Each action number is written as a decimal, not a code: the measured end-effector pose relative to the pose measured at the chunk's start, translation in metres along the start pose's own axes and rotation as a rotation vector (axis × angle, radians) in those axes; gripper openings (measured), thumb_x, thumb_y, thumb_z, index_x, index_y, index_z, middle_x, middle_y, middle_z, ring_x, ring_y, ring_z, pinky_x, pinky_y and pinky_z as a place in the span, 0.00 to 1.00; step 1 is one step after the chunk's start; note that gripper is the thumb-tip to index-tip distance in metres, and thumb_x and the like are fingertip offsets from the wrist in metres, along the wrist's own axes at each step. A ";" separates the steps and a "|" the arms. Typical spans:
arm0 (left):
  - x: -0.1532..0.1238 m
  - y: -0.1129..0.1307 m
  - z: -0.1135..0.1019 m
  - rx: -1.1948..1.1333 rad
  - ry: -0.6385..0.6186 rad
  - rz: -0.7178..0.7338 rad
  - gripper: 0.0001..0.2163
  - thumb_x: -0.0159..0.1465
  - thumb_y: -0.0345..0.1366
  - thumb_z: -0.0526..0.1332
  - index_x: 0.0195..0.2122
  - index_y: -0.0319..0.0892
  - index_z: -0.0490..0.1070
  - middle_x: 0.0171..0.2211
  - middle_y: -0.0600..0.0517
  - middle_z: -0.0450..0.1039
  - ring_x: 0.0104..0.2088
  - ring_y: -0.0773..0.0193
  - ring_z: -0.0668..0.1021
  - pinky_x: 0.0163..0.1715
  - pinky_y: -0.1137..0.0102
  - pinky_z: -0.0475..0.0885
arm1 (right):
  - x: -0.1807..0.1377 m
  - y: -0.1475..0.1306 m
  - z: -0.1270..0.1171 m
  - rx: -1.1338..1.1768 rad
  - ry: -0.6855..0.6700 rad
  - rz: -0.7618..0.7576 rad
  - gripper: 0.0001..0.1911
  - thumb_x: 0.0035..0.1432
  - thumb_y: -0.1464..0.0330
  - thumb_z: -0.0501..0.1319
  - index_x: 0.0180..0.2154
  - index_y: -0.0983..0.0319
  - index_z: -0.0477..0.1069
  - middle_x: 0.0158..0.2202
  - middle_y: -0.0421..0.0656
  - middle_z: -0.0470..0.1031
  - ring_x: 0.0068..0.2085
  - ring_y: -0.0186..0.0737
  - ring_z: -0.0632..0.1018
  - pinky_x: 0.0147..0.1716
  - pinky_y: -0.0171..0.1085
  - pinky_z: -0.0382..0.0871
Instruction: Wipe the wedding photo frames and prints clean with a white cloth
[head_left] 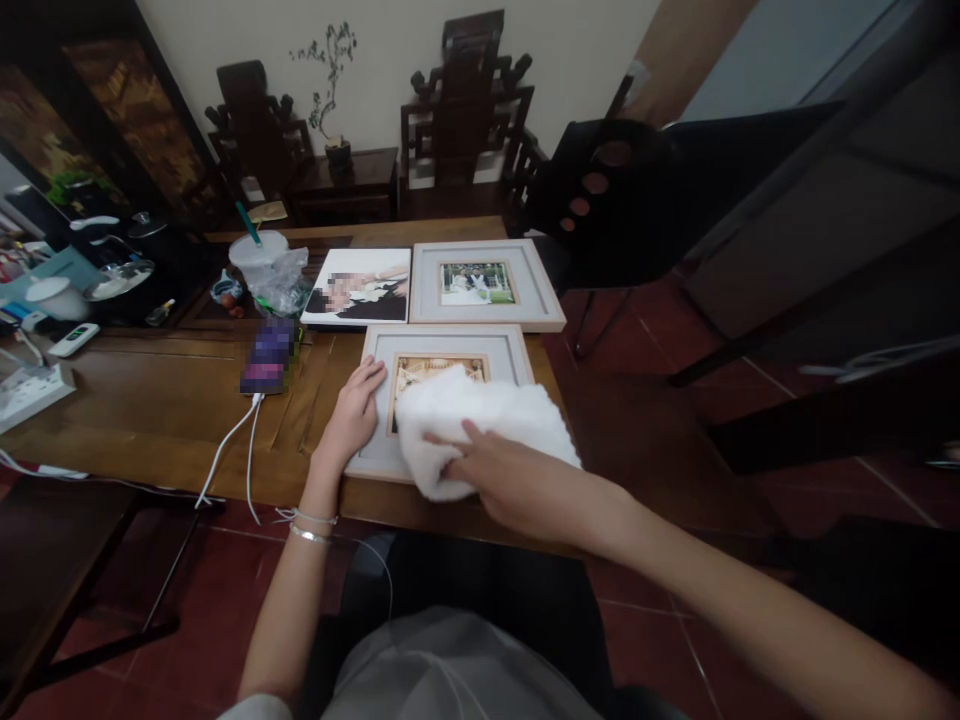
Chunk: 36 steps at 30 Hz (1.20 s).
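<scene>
A light-framed picture (442, 345) lies flat at the near edge of the wooden table (150, 400). My left hand (352, 415) rests flat on the frame's left border, fingers stretched out. My right hand (499, 480) presses a white fluffy cloth (487, 415) onto the frame's glass, with fingers closed on the cloth. The cloth hides much of the picture. Two more pictures lie just behind: an unframed photo print (360, 287) and a second framed photo (484, 283).
A phone (268, 355) with a white cable lies left of the frame. Behind it stand a lidded cup with a straw (257, 250) and a plastic bag (281, 280). A tea tray with kettle sits far left. Dark chairs (465, 110) line the wall; a black stand (675, 190) rises at right.
</scene>
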<state>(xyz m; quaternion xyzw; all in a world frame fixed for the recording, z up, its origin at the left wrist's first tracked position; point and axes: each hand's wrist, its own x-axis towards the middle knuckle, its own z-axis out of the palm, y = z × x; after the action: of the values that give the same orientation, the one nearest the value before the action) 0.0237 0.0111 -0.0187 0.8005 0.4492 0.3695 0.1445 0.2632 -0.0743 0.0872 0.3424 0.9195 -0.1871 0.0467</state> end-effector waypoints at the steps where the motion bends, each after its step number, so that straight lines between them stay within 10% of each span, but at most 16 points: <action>1: 0.000 0.000 0.000 0.000 0.000 0.004 0.20 0.65 0.23 0.50 0.56 0.40 0.71 0.59 0.42 0.69 0.64 0.54 0.66 0.64 0.51 0.61 | -0.009 -0.007 -0.004 0.053 -0.030 -0.049 0.30 0.45 0.87 0.51 0.46 0.61 0.77 0.61 0.48 0.69 0.58 0.54 0.73 0.56 0.51 0.66; 5: 0.001 0.000 -0.002 -0.016 -0.007 0.000 0.21 0.65 0.22 0.51 0.55 0.41 0.72 0.59 0.44 0.69 0.64 0.54 0.66 0.64 0.51 0.61 | -0.019 -0.010 -0.013 0.186 -0.073 -0.055 0.29 0.45 0.86 0.51 0.43 0.59 0.77 0.49 0.47 0.79 0.56 0.49 0.75 0.49 0.42 0.72; 12: 0.002 0.002 -0.002 -0.028 0.000 -0.010 0.20 0.65 0.22 0.50 0.54 0.40 0.73 0.59 0.43 0.70 0.65 0.53 0.65 0.64 0.51 0.61 | 0.014 0.064 -0.013 -0.102 0.287 0.251 0.37 0.41 0.91 0.47 0.51 0.65 0.73 0.68 0.51 0.57 0.66 0.57 0.61 0.56 0.52 0.67; 18: 0.002 0.001 -0.003 -0.044 0.000 -0.009 0.20 0.65 0.22 0.51 0.53 0.42 0.74 0.59 0.44 0.70 0.64 0.54 0.66 0.64 0.51 0.61 | 0.039 0.110 -0.014 -0.360 0.416 0.271 0.32 0.45 0.89 0.48 0.45 0.64 0.77 0.66 0.46 0.61 0.66 0.63 0.57 0.60 0.63 0.55; 29: 0.000 0.003 -0.005 -0.061 0.018 0.007 0.19 0.66 0.23 0.50 0.52 0.42 0.74 0.59 0.45 0.70 0.64 0.56 0.67 0.64 0.51 0.62 | -0.028 0.011 0.006 -0.041 0.028 0.110 0.27 0.46 0.86 0.52 0.43 0.63 0.77 0.63 0.49 0.66 0.60 0.61 0.69 0.55 0.56 0.67; 36: -0.001 0.000 -0.003 -0.012 -0.018 0.011 0.21 0.64 0.22 0.50 0.56 0.40 0.71 0.60 0.43 0.68 0.65 0.56 0.64 0.65 0.50 0.60 | 0.000 0.006 0.005 -0.063 0.112 0.036 0.28 0.48 0.86 0.52 0.49 0.65 0.75 0.66 0.51 0.60 0.65 0.63 0.62 0.57 0.60 0.65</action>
<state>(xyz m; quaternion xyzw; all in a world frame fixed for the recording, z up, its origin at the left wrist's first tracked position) 0.0210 0.0100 -0.0171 0.8053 0.4413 0.3657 0.1515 0.2666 -0.0721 0.0806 0.3672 0.9198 -0.1380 0.0093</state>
